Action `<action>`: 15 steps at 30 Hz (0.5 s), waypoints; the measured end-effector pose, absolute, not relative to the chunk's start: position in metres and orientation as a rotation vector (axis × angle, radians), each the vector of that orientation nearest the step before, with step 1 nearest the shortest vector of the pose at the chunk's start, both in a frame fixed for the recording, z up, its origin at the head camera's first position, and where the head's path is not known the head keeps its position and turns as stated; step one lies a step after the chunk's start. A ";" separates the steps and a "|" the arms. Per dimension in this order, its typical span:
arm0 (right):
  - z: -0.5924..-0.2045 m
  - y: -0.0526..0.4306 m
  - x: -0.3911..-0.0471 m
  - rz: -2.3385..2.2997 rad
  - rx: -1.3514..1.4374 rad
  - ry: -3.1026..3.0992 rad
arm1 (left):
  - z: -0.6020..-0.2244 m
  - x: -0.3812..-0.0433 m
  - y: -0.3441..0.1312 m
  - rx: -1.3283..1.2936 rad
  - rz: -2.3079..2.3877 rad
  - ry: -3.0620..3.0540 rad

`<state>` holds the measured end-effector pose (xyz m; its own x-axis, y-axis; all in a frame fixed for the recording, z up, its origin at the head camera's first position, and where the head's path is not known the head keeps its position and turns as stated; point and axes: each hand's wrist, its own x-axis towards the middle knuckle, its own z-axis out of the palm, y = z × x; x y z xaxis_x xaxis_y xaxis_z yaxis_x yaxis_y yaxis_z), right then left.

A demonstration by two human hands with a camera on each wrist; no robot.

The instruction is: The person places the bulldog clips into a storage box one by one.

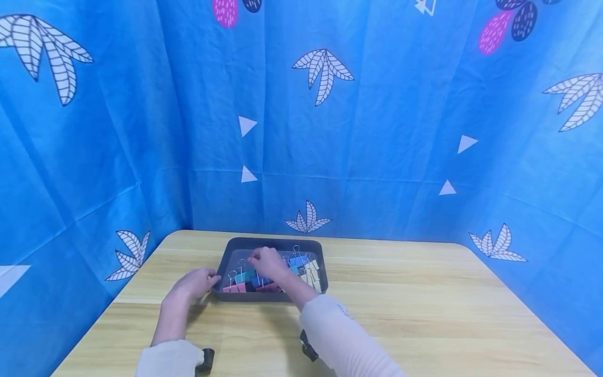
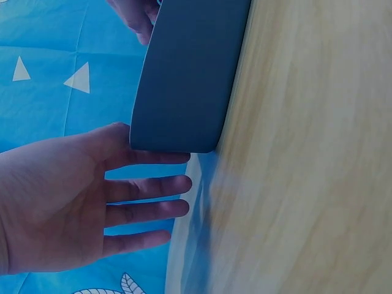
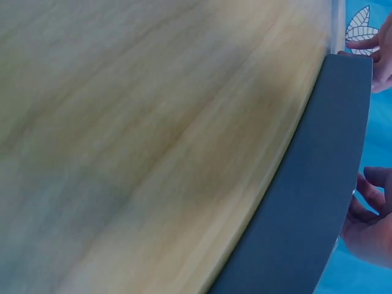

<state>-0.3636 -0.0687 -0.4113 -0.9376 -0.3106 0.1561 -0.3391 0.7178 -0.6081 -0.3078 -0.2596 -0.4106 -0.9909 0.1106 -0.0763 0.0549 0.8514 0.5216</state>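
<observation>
A dark grey tray [image 1: 249, 296] lies on the table and holds several binder clips in pink, teal, blue and pale yellow, many with their wire handles up. At its near left corner, my left hand [image 1: 193, 285] holds the wall, thumb over the rim. The left wrist view shows that hand [image 2: 67, 196] with its other fingers stretched out beside the tray's end. My right hand [image 1: 269, 263] reaches into the tray above teal clips [image 1: 245, 276] and blue clips. Its fingers are bent in the right wrist view [image 3: 370, 236]; the tray wall hides whatever lies at their tips.
Pale yellow clips [image 1: 311, 273] fill the tray's right side. The wooden table [image 1: 424, 303] extends to the right and in front. A patterned blue cloth [image 1: 377, 131] hangs behind and at both sides. Dark straps [image 1: 308, 345] show near the sleeves.
</observation>
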 end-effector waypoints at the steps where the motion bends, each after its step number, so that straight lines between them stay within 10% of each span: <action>1: -0.411 -0.068 -0.364 1.035 0.545 -2.863 | -0.410 -0.308 -0.259 0.138 0.816 2.925; 15: -0.395 -0.037 -0.364 1.041 0.609 -2.753 | -0.407 -0.305 -0.254 0.131 0.760 2.983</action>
